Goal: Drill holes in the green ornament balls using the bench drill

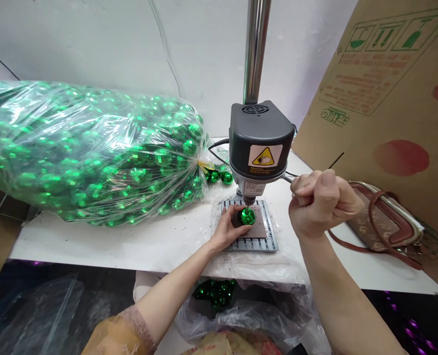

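Half open, the left hand [226, 230] clasped a green ball [248, 216] over the drill press's [261, 138] base [252, 245], seemingly to steady it beneath the bit [248, 206]; the right hand [324, 203], fisted, gripped the lever [287, 179], presumably to control the bit's height.

Right hand [324, 202] hides the end of the lever [286, 179]. Left hand [229, 228] covers part of the green ball [248, 215]; can't tell how deep the drill bit [247, 207] sits. Fine print on warning label [265, 157], above left hand, too small to read. Big bag [93, 153] left of left hand cut by left edge; carton [381, 93] right of right hand cut at top and right. Purse [392, 217] partly behind right hand.
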Available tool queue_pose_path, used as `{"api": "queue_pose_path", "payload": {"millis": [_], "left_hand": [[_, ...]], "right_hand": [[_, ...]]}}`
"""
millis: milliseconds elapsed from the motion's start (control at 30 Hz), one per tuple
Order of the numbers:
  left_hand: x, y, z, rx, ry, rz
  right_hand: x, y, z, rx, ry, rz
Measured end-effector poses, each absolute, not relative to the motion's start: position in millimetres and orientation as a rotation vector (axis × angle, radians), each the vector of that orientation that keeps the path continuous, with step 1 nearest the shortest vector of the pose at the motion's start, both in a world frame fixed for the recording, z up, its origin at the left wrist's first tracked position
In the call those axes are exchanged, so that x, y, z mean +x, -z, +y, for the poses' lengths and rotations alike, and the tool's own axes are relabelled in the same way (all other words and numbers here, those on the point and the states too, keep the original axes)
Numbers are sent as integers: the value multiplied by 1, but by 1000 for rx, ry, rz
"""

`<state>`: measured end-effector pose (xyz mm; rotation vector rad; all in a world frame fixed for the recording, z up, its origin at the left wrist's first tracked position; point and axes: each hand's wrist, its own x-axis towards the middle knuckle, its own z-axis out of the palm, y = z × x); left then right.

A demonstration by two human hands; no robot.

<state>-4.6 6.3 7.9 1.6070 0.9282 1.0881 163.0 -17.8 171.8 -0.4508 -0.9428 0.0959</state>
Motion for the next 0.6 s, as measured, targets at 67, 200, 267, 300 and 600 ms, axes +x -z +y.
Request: {"api": "queue_pose_path", "payload": {"millis": [67,200,267,300,600], "left_hand": [[-5,-8,6,1612,-1087,925],[-5,-7,5,1618,-1084,924],[-5,-7,5,1617,-1085,923],[-5,-7,5,1615,-1084,922],[-5,-7,5,1601,-1087,919]], "right_hand": [[163,-168,-16,-413,-66,-956],[164,-162,-15,-358,-16,-992],[164,-159,-15,-347,11,-1004],[165,-157,-14,-344,26,-1013],[167,-152,-13,-302,87,-1082]]}}
